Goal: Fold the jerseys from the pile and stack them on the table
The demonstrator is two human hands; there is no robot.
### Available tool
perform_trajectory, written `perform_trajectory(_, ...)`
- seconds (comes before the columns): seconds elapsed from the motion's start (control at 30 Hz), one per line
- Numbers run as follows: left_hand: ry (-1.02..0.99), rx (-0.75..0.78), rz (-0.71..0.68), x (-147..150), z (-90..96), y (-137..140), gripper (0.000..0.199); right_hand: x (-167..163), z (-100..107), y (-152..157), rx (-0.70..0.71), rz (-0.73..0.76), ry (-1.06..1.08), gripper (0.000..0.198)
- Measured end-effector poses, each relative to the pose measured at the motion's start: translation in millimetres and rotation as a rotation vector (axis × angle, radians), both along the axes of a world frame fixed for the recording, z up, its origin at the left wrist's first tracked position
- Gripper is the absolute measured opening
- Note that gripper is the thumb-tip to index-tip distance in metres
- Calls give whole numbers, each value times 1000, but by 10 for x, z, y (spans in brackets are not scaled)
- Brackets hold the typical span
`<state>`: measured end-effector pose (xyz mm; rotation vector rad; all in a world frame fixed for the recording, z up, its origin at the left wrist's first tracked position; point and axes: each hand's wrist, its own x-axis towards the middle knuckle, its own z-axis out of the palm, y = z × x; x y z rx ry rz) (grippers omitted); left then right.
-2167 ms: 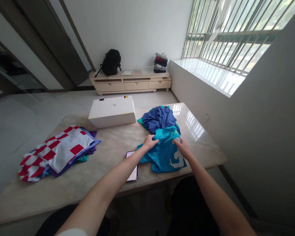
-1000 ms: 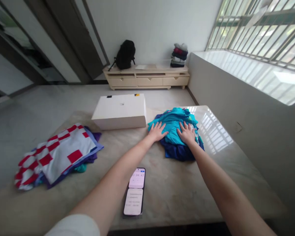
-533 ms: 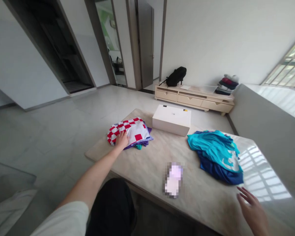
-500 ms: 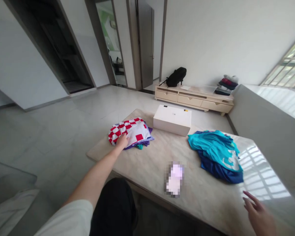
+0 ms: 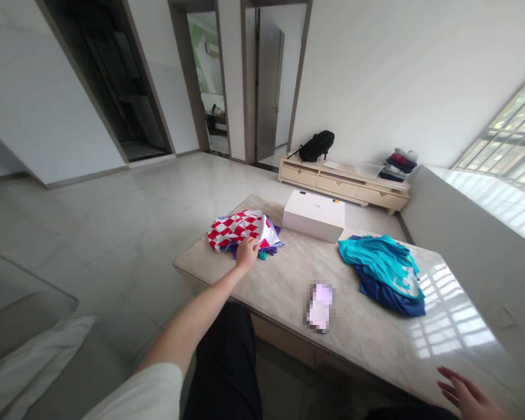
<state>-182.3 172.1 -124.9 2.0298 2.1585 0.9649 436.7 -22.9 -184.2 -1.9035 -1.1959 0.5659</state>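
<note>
A red-and-white checkered shirt lies on top of a small pile of clothes at the left end of the table. My left hand is closed on the shirt's near right edge, with fingers pinching the fabric, and a white part is lifted there. Purple and teal clothes show from under it. At the lower right, my right hand hovers by the table's near edge with its fingers apart and nothing in it. A teal shirt lies on dark blue clothing, beyond my right hand.
The marble-topped table bears a white box at its far edge and a blurred-out phone-like object near the front. Behind stands a low cabinet with a black backpack and a stack of folded clothes.
My left hand has moved right along the checkered shirt to its near right edge, and the fabric there is now bunched and raised. My right hand stays open at the lower right.
</note>
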Motion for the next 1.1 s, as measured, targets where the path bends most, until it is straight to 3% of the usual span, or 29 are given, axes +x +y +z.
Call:
perform_trajectory(0.1, -33, 77, -108, 350, 133, -492, 28, 17, 35, 11, -16, -147, 206, 14)
perform_trajectory(0.17, -62, 119, -179, 552, 101, -903, 33, 5, 19, 41, -78, -167, 111, 10)
perform_trajectory(0.27, -57, 6, -220, 795, -187, -1422, 48, -301, -60, 55, -186, -109, 28, 20)
perform_trajectory(0.37, 109, -361, -264, 1043, -638, -1683, 72, -1062, -235, -39, -203, 114, 377, 41)
perform_trajectory(0.47, 249, -506, -300, 1331, -983, -1749, 90, -1942, -497, -212, -338, 298, 593, 57)
perform_trajectory(0.6, 343, -460, -255, 1596, -1078, -1737, 82, -2600, -807, -358, -452, 321, 703, 77)
perform_trajectory(0.73, 334, -420, -239, 1600, -990, -1697, 72, -2690, -925, -317, -443, 396, 725, 80)
perform_trajectory(0.83, 302, -400, -224, 1562, -928, -1628, 71, -2694, -921, -249, -376, 474, 688, 68)
perform_trajectory(1.1, 127, -427, -111, 1463, -803, -1426, 69, -2660, -643, -199, -139, 501, 479, 41)
